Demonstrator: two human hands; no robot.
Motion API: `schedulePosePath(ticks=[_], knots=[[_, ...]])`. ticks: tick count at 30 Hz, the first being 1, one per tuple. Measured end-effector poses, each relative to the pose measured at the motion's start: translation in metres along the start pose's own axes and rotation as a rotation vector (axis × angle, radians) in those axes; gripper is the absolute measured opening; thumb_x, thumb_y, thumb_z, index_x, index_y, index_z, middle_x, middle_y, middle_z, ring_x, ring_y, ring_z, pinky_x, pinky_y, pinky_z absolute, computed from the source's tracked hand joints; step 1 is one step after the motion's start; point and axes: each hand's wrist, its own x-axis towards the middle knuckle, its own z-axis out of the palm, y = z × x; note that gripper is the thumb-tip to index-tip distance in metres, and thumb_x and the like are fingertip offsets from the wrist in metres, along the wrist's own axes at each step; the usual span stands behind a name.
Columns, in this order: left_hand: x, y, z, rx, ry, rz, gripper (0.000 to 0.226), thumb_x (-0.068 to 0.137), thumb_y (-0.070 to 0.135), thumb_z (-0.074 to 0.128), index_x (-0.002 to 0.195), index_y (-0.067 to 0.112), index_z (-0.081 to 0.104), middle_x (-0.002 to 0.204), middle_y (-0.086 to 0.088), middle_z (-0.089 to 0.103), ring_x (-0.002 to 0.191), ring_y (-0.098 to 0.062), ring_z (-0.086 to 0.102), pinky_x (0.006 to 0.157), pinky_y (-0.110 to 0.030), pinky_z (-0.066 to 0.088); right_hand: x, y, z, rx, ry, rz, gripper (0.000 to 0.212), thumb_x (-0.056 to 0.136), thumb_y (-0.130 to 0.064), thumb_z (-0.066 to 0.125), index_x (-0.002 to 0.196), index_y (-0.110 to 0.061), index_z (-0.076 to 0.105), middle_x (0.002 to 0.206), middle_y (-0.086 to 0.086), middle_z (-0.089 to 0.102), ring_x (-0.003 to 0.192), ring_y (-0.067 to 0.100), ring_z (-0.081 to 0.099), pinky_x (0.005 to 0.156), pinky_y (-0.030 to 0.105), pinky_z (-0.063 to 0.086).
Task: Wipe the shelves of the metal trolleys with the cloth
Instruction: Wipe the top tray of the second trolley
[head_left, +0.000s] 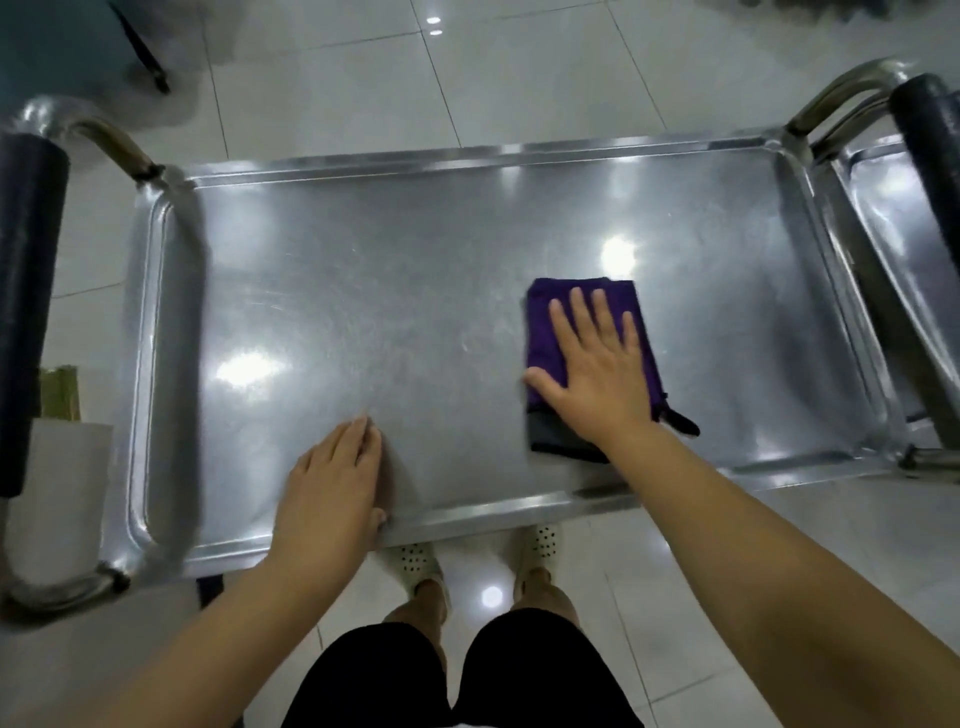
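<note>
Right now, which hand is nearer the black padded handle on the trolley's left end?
Left. The left hand rests flat at the near edge of the shelf, closer to the padded handle; the right hand presses the purple cloth further right.

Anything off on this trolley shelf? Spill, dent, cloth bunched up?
Nothing stands out. The shelf shows only fine scuffs and glare, no spill or dent. The purple cloth lies folded flat under the right hand, a dark tab poking out at its near right corner. The left hand rests flat at the near rim.
</note>
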Motion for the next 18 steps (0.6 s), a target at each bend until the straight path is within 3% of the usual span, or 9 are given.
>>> schedulePosePath(ticks=[6, 11, 13, 18], knots=[[-0.014, 0.021, 0.006, -0.125, 0.044, -0.153, 0.069, 0.093, 0.017, 0.054, 0.152, 0.019, 0.017, 0.158, -0.002, 0.012, 0.142, -0.022, 0.019, 0.109, -0.03, 0.03, -0.021, 0.108, -0.002, 0.066, 0.03, 0.281, 0.084, 0.085, -0.067, 0.012, 0.154, -0.02, 0.002, 0.162, 0.007, -0.002, 0.148, 0.025, -0.008, 0.119, 0.049, -0.003], [-0.015, 0.028, 0.013, -0.18, 0.063, -0.22, 0.069, 0.091, 0.004, 0.052, 0.151, 0.02, 0.021, 0.158, -0.001, 0.011, 0.14, -0.023, 0.024, 0.104, -0.029, 0.038, -0.041, 0.084, 0.002, 0.147, 0.042, 0.457, 0.08, 0.094, -0.062, 0.025, 0.154, -0.013, 0.001, 0.161, 0.014, -0.002, 0.147, 0.03, -0.009, 0.117, 0.056, -0.002], [-0.014, 0.029, 0.012, -0.203, 0.068, -0.237, 0.075, 0.088, 0.001, 0.054, 0.151, 0.022, 0.02, 0.158, 0.0, 0.01, 0.14, -0.022, 0.024, 0.101, -0.027, 0.039, -0.044, 0.055, 0.003, 0.152, 0.025, 0.437, 0.082, 0.094, -0.062, 0.025, 0.153, -0.012, -0.001, 0.16, 0.015, -0.004, 0.147, 0.031, -0.01, 0.116, 0.056, -0.004], [-0.016, 0.025, 0.015, -0.189, 0.102, -0.208, 0.08, 0.086, 0.0, 0.055, 0.152, 0.022, 0.017, 0.158, 0.002, 0.009, 0.139, -0.019, 0.024, 0.102, -0.024, 0.036, -0.043, -0.042, 0.006, 0.081, -0.011, 0.151, 0.084, 0.093, -0.065, 0.018, 0.152, -0.013, -0.01, 0.159, 0.016, -0.012, 0.145, 0.034, -0.016, 0.115, 0.058, -0.008]])
